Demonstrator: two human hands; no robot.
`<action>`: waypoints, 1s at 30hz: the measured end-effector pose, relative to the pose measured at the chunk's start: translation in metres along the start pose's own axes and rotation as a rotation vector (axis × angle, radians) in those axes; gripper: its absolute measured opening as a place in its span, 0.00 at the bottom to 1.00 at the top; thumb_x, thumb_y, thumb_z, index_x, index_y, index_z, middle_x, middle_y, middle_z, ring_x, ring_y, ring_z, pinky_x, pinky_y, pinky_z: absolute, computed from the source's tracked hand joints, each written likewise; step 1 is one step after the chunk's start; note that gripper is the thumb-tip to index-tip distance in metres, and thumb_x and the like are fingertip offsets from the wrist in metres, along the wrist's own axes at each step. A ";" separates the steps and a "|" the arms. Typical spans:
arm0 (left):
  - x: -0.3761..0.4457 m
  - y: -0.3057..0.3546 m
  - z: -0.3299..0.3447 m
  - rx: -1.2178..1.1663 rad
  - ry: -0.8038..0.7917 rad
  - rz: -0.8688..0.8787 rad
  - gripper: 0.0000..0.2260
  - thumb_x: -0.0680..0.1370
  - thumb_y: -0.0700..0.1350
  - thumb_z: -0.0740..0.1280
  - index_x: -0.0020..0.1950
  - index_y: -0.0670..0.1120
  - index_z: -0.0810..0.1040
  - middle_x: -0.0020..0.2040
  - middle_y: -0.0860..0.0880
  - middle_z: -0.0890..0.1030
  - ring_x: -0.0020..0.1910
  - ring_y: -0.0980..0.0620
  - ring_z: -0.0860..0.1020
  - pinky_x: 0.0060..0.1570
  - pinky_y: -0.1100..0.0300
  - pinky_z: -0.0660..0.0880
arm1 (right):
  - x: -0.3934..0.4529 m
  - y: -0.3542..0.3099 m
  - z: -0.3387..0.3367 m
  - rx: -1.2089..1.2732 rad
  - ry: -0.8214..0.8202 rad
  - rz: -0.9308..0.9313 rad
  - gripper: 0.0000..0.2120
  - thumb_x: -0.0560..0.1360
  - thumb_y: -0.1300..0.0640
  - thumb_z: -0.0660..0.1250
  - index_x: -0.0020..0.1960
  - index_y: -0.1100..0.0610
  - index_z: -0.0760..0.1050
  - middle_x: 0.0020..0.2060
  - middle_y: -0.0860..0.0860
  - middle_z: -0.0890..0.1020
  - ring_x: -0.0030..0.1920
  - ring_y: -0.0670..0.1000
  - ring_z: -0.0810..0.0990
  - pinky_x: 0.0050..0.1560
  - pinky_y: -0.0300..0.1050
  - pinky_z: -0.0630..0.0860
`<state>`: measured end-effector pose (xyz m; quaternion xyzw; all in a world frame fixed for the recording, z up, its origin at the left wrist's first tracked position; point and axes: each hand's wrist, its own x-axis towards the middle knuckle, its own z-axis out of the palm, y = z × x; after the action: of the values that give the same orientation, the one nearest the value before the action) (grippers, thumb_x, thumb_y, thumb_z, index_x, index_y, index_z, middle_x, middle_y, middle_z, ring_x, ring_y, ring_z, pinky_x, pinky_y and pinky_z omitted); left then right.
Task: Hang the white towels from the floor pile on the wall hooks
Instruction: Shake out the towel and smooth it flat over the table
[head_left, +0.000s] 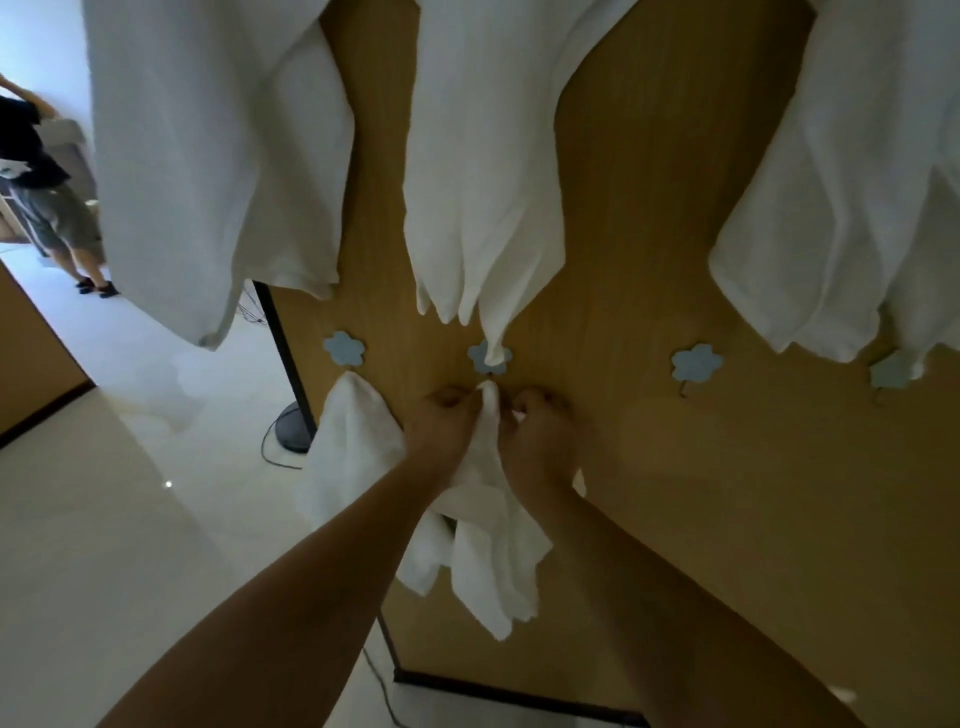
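Below blue flower hook (489, 357): both hands pinch white towel (491, 551); no writing legible.

We see soft white woven cloth towels (483, 171) with a matt, slightly nubbly weave, hung against a smooth tan wood-grain wall panel (649, 457) of dull sheen. The pale blue flower-shaped hook plates (696, 363) look flat and matt, though we cannot tell plastic from painted wood. The pale glossy tiled floor (104, 519) mirrors the light. A matt black edge strip (283, 358) borders the panel.
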<state>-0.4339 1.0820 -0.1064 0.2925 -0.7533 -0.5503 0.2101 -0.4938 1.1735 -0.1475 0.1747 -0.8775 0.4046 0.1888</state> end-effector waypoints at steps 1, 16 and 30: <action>-0.002 -0.002 0.001 0.122 0.009 0.070 0.14 0.81 0.52 0.62 0.46 0.46 0.83 0.42 0.48 0.84 0.44 0.48 0.81 0.48 0.54 0.77 | -0.004 0.000 0.000 -0.086 0.074 -0.094 0.12 0.77 0.48 0.67 0.38 0.53 0.80 0.33 0.52 0.79 0.38 0.54 0.76 0.43 0.48 0.71; 0.021 -0.021 -0.040 0.672 -0.310 0.456 0.15 0.80 0.37 0.58 0.56 0.48 0.83 0.56 0.50 0.83 0.55 0.48 0.79 0.53 0.61 0.72 | -0.001 -0.049 0.004 -0.138 0.093 0.015 0.17 0.79 0.50 0.64 0.33 0.54 0.69 0.27 0.48 0.72 0.27 0.47 0.68 0.33 0.42 0.63; 0.041 -0.042 -0.091 0.506 -0.357 0.696 0.07 0.74 0.40 0.64 0.36 0.48 0.74 0.31 0.52 0.75 0.35 0.50 0.74 0.34 0.54 0.71 | -0.075 -0.057 0.023 -0.193 -0.141 0.538 0.42 0.63 0.37 0.76 0.68 0.54 0.63 0.61 0.53 0.78 0.61 0.59 0.77 0.57 0.56 0.77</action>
<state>-0.3973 0.9807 -0.1186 -0.0351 -0.9416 -0.2876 0.1714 -0.4069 1.1328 -0.1601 -0.0552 -0.9378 0.3415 0.0291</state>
